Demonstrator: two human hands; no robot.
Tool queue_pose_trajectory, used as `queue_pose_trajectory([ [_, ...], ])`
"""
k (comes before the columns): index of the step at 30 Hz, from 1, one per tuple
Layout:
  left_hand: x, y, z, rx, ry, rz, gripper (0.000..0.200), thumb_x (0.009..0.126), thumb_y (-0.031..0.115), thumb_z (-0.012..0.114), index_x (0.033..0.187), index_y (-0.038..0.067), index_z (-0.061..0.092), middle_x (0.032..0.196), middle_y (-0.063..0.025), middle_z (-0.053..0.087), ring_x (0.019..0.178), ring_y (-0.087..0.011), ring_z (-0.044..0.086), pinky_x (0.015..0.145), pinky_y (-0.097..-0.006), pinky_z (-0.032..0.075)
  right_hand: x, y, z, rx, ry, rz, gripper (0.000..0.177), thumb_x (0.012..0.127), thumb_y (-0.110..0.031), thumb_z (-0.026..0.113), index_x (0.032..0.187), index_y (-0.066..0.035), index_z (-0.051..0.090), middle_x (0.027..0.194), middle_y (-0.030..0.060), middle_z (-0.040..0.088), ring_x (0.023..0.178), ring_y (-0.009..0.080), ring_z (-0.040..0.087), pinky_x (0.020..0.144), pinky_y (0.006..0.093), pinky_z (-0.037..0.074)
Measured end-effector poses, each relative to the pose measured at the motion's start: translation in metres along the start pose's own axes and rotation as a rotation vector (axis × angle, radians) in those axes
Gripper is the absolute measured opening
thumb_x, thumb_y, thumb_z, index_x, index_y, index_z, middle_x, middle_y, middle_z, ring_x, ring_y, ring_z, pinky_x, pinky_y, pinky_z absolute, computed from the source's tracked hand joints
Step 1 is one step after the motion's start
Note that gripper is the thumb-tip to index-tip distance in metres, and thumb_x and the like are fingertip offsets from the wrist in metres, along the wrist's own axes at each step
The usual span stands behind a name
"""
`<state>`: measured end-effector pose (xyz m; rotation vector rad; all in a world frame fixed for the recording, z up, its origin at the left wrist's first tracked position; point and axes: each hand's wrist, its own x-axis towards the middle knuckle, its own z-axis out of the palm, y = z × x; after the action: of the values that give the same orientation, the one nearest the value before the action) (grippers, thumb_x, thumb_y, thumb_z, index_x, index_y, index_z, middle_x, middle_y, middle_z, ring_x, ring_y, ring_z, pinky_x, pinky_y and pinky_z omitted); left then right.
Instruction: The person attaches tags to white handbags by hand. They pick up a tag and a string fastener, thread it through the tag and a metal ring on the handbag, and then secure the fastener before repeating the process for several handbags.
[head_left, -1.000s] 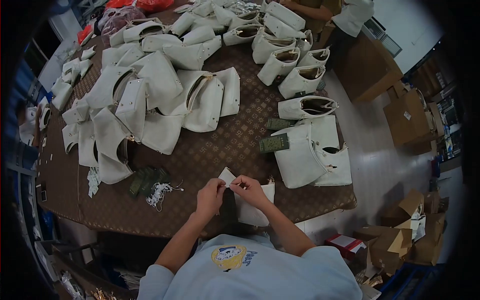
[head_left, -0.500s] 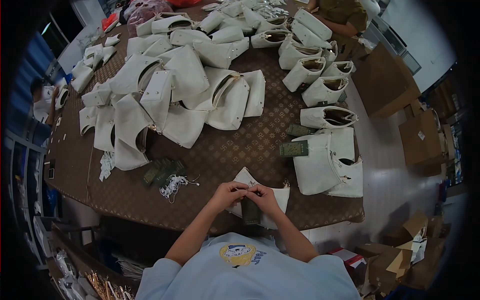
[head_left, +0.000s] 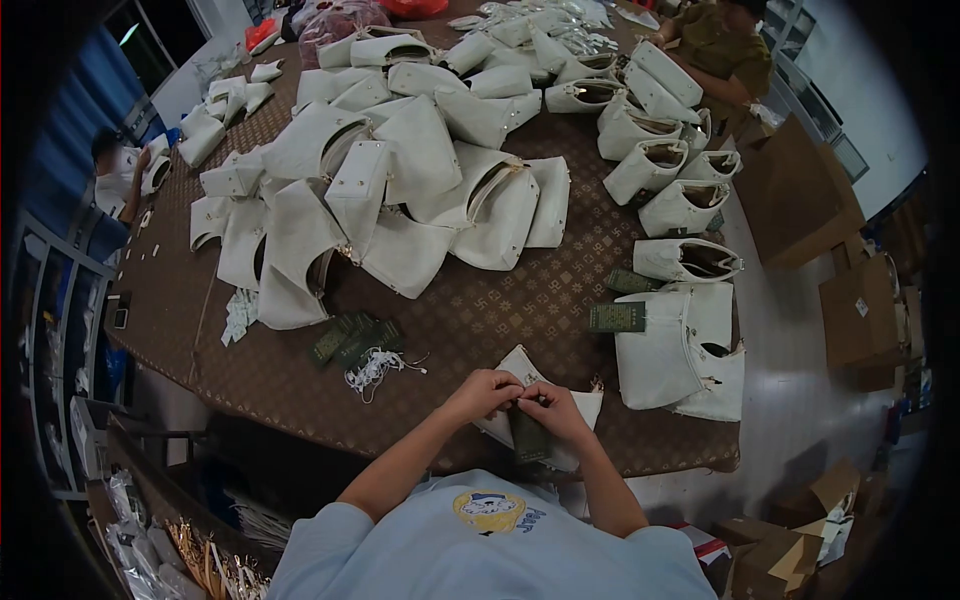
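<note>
Both my hands meet above a white bag (head_left: 575, 455) at the table's near edge. A dark green tag (head_left: 530, 437) hangs or lies just below my fingertips, over the bag. My left hand (head_left: 485, 393) is closed in a pinch, and my right hand (head_left: 553, 408) is pinched right beside it. Whatever the fingertips hold is too small to make out. To the left lie green tags (head_left: 352, 338) and a tangle of white strings (head_left: 375, 374). On the right, another green tag (head_left: 617, 317) rests against a white bag (head_left: 655, 355).
A large heap of white bags (head_left: 420, 150) covers the middle and left of the patterned brown table (head_left: 480, 315). More bags stand in a row at the right. Two other people are at the far right and far left. Cardboard boxes (head_left: 795, 195) stand on the floor at right.
The whole view has shifted, so the table and bags appear farther right and mostly lower. My hands remain together over the bag and tag, with the fingers slightly rearranged.
</note>
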<state>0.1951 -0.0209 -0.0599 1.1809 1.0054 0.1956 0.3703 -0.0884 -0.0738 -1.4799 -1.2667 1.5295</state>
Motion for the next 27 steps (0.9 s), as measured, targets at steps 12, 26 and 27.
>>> queue_pose_trajectory([
  [12, -0.003, -0.011, 0.005, -0.104, 0.185, 0.092, 0.014, 0.089, 0.018, 0.053, 0.090, 0.005, 0.058, 0.064, 0.0008, 0.055, 0.048, -0.0051, 0.047, 0.041, -0.0194, 0.037, 0.004, -0.024, 0.005, -0.686, 0.282, -0.311, 0.011, 0.069, -0.016, 0.069, 0.077, -0.010, 0.062, 0.094, 0.0040, 0.059, 0.094, 0.0255, 0.052, 0.078, 0.0354, 0.045],
  [26, -0.012, -0.017, 0.000, -0.520, 0.116, 0.098, 0.021, 0.086, 0.011, 0.058, 0.105, 0.003, 0.060, 0.086, -0.0016, 0.063, 0.070, -0.0059, 0.057, 0.051, -0.0196, 0.048, 0.007, -0.032, 0.004, -0.488, 0.265, -0.300, 0.008, 0.074, -0.016, 0.065, 0.076, -0.009, 0.063, 0.083, 0.0049, 0.060, 0.086, 0.0271, 0.052, 0.073, 0.0372, 0.044],
  [27, -0.013, -0.015, 0.000, -0.518, 0.116, 0.098, 0.021, 0.086, 0.011, 0.058, 0.105, 0.003, 0.060, 0.086, -0.0016, 0.063, 0.070, -0.0059, 0.057, 0.051, -0.0196, 0.048, 0.008, -0.032, 0.003, -0.514, 0.262, -0.315, 0.008, 0.074, -0.017, 0.065, 0.076, -0.010, 0.063, 0.083, 0.0050, 0.059, 0.085, 0.0271, 0.052, 0.073, 0.0378, 0.043],
])
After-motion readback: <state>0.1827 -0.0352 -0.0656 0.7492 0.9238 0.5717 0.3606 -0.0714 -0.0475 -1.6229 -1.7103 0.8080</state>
